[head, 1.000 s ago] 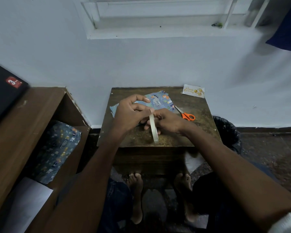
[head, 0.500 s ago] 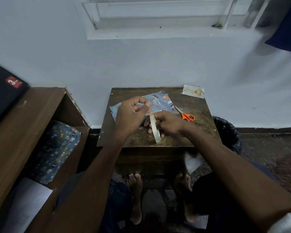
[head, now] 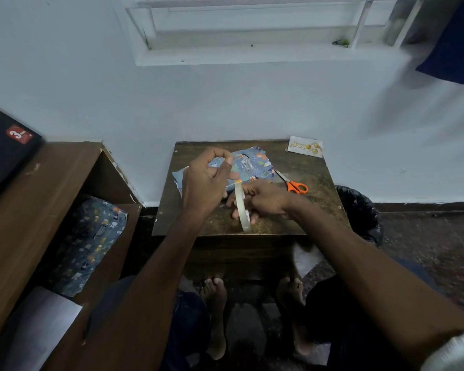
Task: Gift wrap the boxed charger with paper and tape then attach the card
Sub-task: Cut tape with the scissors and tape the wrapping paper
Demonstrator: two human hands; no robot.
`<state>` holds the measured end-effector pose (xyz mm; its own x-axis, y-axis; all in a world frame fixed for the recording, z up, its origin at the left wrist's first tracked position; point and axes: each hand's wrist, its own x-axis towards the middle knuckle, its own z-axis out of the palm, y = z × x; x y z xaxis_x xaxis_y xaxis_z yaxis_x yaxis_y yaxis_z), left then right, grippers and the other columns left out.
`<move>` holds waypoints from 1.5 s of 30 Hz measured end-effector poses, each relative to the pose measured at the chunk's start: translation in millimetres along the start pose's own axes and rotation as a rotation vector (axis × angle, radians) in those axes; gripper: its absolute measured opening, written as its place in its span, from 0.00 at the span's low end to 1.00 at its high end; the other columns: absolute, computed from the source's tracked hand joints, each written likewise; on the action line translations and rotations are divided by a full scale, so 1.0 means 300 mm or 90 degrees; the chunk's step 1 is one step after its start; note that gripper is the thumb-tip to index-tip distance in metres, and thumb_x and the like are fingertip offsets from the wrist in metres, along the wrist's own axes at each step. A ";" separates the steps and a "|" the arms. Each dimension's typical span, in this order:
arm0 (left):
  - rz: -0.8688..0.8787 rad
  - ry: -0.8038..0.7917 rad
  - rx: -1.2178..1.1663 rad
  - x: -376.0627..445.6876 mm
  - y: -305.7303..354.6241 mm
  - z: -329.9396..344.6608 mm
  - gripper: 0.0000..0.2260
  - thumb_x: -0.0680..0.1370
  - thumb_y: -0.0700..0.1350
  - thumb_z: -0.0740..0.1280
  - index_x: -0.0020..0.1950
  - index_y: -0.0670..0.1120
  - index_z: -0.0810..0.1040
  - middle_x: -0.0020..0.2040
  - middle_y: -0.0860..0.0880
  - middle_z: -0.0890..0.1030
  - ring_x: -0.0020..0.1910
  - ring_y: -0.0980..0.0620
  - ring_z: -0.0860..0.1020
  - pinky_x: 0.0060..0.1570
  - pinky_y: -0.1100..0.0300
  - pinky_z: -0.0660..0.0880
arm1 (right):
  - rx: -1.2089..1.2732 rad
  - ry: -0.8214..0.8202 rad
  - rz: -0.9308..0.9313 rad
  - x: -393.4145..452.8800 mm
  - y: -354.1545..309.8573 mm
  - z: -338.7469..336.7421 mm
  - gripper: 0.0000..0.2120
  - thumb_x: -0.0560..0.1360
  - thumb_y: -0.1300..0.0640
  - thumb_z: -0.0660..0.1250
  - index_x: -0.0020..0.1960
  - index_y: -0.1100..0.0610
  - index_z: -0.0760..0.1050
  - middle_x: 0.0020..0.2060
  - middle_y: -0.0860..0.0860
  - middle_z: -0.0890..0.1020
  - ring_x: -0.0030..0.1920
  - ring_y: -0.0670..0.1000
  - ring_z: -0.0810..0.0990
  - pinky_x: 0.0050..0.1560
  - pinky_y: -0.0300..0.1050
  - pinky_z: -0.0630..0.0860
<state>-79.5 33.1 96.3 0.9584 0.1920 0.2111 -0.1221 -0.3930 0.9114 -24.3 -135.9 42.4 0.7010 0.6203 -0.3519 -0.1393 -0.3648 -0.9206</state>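
Observation:
The box wrapped in blue animal-print paper (head: pixel 252 163) lies at the back of the small brown table (head: pixel 314 210). My right hand (head: pixel 263 199) grips a roll of clear tape (head: pixel 243 210) on edge in front of the box. Just left of it, my left hand (head: pixel 206 183) pinches the pulled-out tape end between thumb and forefinger, above the box's left part. A white "Happy Birthday" card (head: pixel 305 146) lies at the table's back right corner.
Orange-handled scissors (head: pixel 295 186) lie right of the box. A wooden shelf unit (head: pixel 51 183) stands at left with a roll of patterned paper (head: pixel 91 242) and a white sheet (head: pixel 38 325) inside. A black bin bag (head: pixel 359 212) sits right of the table. My bare feet are below.
My left hand has moved up and to the left, away from the roll, drawing tape out. The right hand has tilted the roll slightly.

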 end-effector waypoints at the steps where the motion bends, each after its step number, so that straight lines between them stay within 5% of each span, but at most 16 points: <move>1: -0.001 -0.024 -0.002 -0.001 -0.004 -0.005 0.02 0.84 0.48 0.70 0.56 0.51 0.81 0.40 0.52 0.88 0.23 0.54 0.77 0.30 0.61 0.76 | 0.001 -0.001 0.003 0.001 0.000 -0.001 0.12 0.83 0.69 0.61 0.56 0.58 0.82 0.52 0.68 0.85 0.51 0.64 0.84 0.35 0.41 0.81; 7: 0.005 -0.096 0.020 0.007 -0.028 -0.023 0.15 0.76 0.43 0.79 0.59 0.54 0.81 0.36 0.51 0.87 0.32 0.56 0.82 0.40 0.59 0.79 | -0.009 -0.007 0.006 0.006 0.004 -0.015 0.11 0.84 0.68 0.62 0.59 0.60 0.81 0.48 0.61 0.87 0.45 0.54 0.86 0.34 0.41 0.80; 18: 0.012 -0.118 -0.004 0.008 -0.035 -0.012 0.16 0.74 0.41 0.80 0.59 0.52 0.82 0.38 0.52 0.88 0.36 0.61 0.84 0.46 0.59 0.75 | -0.076 0.020 0.002 -0.011 -0.019 -0.008 0.10 0.83 0.68 0.63 0.56 0.59 0.82 0.50 0.64 0.86 0.43 0.50 0.87 0.35 0.42 0.82; 22: 0.013 -0.141 -0.007 0.010 -0.034 -0.013 0.16 0.75 0.43 0.81 0.58 0.55 0.82 0.38 0.52 0.88 0.38 0.54 0.85 0.49 0.54 0.79 | -0.242 0.081 0.010 -0.031 -0.046 -0.041 0.05 0.76 0.66 0.73 0.47 0.57 0.82 0.40 0.53 0.87 0.44 0.55 0.88 0.52 0.56 0.85; 24: 0.031 -0.164 -0.001 0.011 -0.031 -0.005 0.15 0.75 0.43 0.80 0.58 0.55 0.82 0.38 0.52 0.88 0.38 0.52 0.85 0.52 0.52 0.78 | -0.449 0.101 0.027 -0.061 -0.069 -0.089 0.09 0.71 0.61 0.78 0.50 0.54 0.84 0.42 0.50 0.88 0.46 0.53 0.86 0.53 0.52 0.83; 26: 0.043 -0.179 0.008 0.012 -0.018 0.014 0.14 0.76 0.42 0.78 0.57 0.55 0.81 0.37 0.53 0.88 0.34 0.54 0.84 0.47 0.52 0.78 | -0.571 0.148 0.075 -0.103 -0.073 -0.142 0.13 0.69 0.60 0.79 0.53 0.53 0.85 0.45 0.48 0.86 0.48 0.51 0.84 0.52 0.47 0.80; 29: 0.063 -0.188 0.068 0.018 0.011 0.056 0.16 0.77 0.37 0.68 0.57 0.57 0.81 0.38 0.58 0.88 0.36 0.37 0.83 0.42 0.42 0.81 | -0.556 0.308 0.142 -0.150 -0.050 -0.208 0.09 0.67 0.65 0.76 0.44 0.55 0.87 0.40 0.51 0.87 0.43 0.52 0.85 0.44 0.46 0.81; 32: 0.084 -0.198 0.109 0.021 0.031 0.104 0.22 0.74 0.34 0.62 0.57 0.57 0.81 0.38 0.59 0.87 0.28 0.40 0.74 0.32 0.47 0.77 | -0.564 0.455 0.204 -0.163 -0.024 -0.236 0.07 0.68 0.63 0.74 0.44 0.55 0.86 0.43 0.55 0.85 0.47 0.58 0.84 0.44 0.47 0.81; 35: 0.074 -0.191 0.109 0.022 0.051 0.141 0.22 0.74 0.34 0.60 0.56 0.58 0.81 0.37 0.59 0.87 0.22 0.53 0.67 0.30 0.58 0.69 | -0.584 0.458 0.227 -0.154 -0.011 -0.226 0.08 0.70 0.59 0.74 0.49 0.58 0.84 0.48 0.57 0.84 0.50 0.60 0.83 0.48 0.51 0.82; 38: 0.063 -0.184 0.109 0.025 0.064 0.162 0.20 0.76 0.36 0.59 0.56 0.58 0.82 0.37 0.58 0.87 0.21 0.55 0.68 0.30 0.60 0.69 | -0.612 0.475 0.230 -0.141 -0.003 -0.207 0.09 0.71 0.56 0.74 0.51 0.57 0.83 0.48 0.57 0.82 0.50 0.60 0.83 0.46 0.50 0.80; 45: 0.047 -0.176 0.105 0.023 0.071 0.162 0.19 0.77 0.40 0.57 0.55 0.58 0.83 0.37 0.56 0.87 0.32 0.38 0.80 0.37 0.44 0.81 | -0.732 0.490 0.221 -0.111 -0.007 -0.166 0.12 0.77 0.60 0.71 0.60 0.60 0.80 0.56 0.58 0.84 0.58 0.61 0.83 0.48 0.50 0.76</move>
<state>-62.9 -17.7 100.0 0.9850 -0.0844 0.1502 -0.1719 -0.5420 0.8226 -12.5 -190.3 64.5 1.0000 -0.0056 -0.0065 -0.0058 -0.9995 -0.0297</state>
